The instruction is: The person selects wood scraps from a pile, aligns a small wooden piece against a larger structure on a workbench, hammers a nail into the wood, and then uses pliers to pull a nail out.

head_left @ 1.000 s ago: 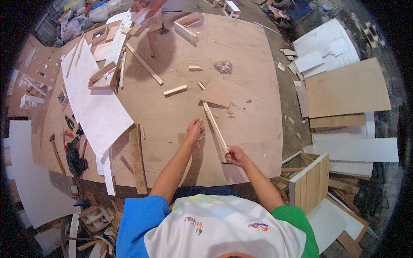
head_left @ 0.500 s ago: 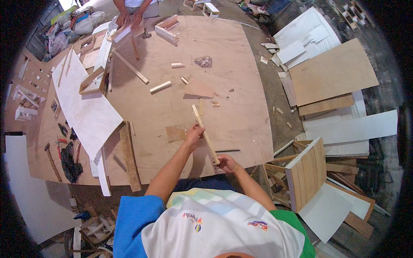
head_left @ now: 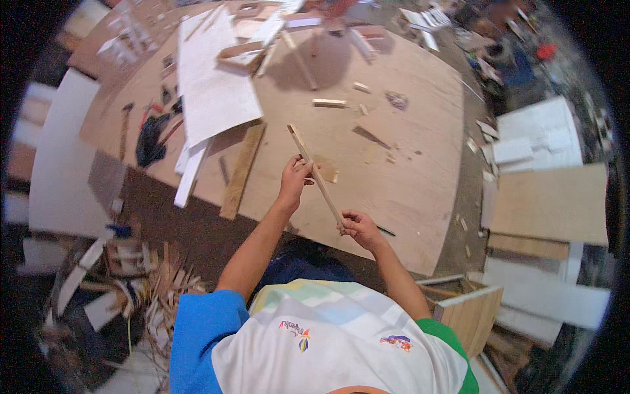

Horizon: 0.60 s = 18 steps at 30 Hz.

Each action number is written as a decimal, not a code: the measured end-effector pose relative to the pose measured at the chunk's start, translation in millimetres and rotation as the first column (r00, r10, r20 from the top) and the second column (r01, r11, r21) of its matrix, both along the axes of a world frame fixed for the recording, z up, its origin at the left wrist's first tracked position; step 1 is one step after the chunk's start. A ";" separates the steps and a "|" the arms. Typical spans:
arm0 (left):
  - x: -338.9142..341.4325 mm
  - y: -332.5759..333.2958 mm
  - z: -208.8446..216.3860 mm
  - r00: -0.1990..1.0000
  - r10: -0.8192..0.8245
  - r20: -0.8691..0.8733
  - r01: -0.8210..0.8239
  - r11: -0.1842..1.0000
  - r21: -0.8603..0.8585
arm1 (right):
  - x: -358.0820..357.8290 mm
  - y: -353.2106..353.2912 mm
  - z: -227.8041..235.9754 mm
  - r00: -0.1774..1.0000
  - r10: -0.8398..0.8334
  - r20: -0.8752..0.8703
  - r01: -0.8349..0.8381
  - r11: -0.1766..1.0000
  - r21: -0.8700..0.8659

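Left hand [head_left: 293, 176], right hand [head_left: 355, 226] grip wooden strip [head_left: 315, 174] between them

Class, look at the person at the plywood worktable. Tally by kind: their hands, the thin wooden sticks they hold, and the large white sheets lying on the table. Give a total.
Hands: 2, left hand and right hand
Thin wooden stick, gripped in both hands: 1
Large white sheet on the worktable: 1
Total: 4

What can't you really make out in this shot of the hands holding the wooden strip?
Head view only:
- How the right hand grips the wooden strip: its fingers cover the near end.
- The left hand fingertips: folded around the strip.
- Small scraps at the far side of the plywood tabletop: too small and blurred.
- Far table edge: motion blur, cut off by the picture's rim.
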<state>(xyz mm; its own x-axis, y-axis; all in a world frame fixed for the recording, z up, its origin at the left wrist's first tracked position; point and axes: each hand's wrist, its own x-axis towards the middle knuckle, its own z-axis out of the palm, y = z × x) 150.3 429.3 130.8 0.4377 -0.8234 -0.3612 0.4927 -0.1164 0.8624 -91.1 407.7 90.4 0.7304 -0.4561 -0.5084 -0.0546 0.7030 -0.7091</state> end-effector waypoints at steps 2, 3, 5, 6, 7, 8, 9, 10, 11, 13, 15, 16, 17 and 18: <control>20.2 32.3 2.6 0.992 0.117 0.036 -0.117 0.993 0.007 | 15.8 2.9 -3.9 0.991 0.129 0.029 -0.128 0.992 -0.023; 26.8 52.8 3.6 0.983 0.175 0.051 -0.176 0.984 0.014 | 23.7 9.5 -9.3 0.988 0.143 0.050 -0.143 0.990 -0.009; 39.4 94.6 7.2 0.951 0.288 0.116 -0.290 0.957 0.004 | 45.4 22.0 -14.6 0.972 0.224 0.065 -0.227 0.973 0.044; 46.0 112.2 10.3 0.928 0.341 0.146 -0.343 0.939 -0.015 | 57.8 27.0 -12.2 0.962 0.263 0.071 -0.267 0.962 0.057; 51.2 134.2 10.6 0.906 0.390 0.166 -0.399 0.917 0.017 | 66.1 39.5 -9.6 0.956 0.281 0.081 -0.289 0.952 0.104; 58.6 155.1 6.6 0.883 0.432 0.183 -0.443 0.896 0.022 | 75.5 50.2 -4.6 0.952 0.297 0.076 -0.303 0.948 0.098; 65.4 174.1 0.1 0.859 0.473 0.198 -0.487 0.873 0.024 | 84.2 59.8 -0.9 0.947 0.313 0.069 -0.318 0.944 0.090; 72.5 193.4 -6.3 0.833 0.511 0.212 -0.528 0.849 0.027 | 93.6 70.3 1.7 0.943 0.327 0.063 -0.331 0.940 0.081; 73.7 203.7 0.7 0.777 0.611 0.151 -0.619 0.785 0.008 | 99.8 78.2 2.4 0.935 0.350 0.052 -0.351 0.936 0.014; 83.1 234.6 0.4 0.715 0.675 0.180 -0.691 0.722 0.039 | 116.8 94.3 0.8 0.919 0.394 0.032 -0.387 0.914 -0.122; 97.9 263.3 -8.3 0.684 0.708 0.177 -0.722 0.692 0.022 | 141.3 108.9 -0.8 0.908 0.414 -0.059 -0.414 0.869 -0.270; 104.4 275.6 -12.8 0.660 0.736 0.153 -0.746 0.665 0.018 | 155.7 115.9 -2.0 0.904 0.415 -0.102 -0.424 0.839 -0.341; 111.1 288.3 -14.1 0.636 0.761 0.129 -0.768 0.640 0.017 | 171.2 122.6 -5.0 0.898 0.427 -0.103 -0.433 0.821 -0.371; 119.5 300.5 -15.1 0.613 0.783 0.106 -0.789 0.615 0.017 | 187.7 128.8 -8.9 0.893 0.438 -0.104 -0.441 0.803 -0.401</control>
